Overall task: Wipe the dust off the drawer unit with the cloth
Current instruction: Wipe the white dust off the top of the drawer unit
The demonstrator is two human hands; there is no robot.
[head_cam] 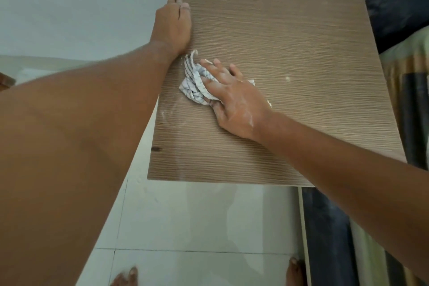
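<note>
I look down on the brown wood-grain top of the drawer unit, which stands against a pale wall. My right hand presses a crumpled white cloth with dark check lines flat onto the left-middle of the top, fingers spread over it. My left hand rests against the unit's left edge, further back, fingers along the side and holding nothing. White dust smears show near the left edge, in front of the cloth, and a small pale speck lies to the right.
White glossy floor tiles lie in front of the unit, with my bare feet at the bottom edge. A bed or sofa with dark and striped fabric stands tight against the unit's right side. The wall is to the left.
</note>
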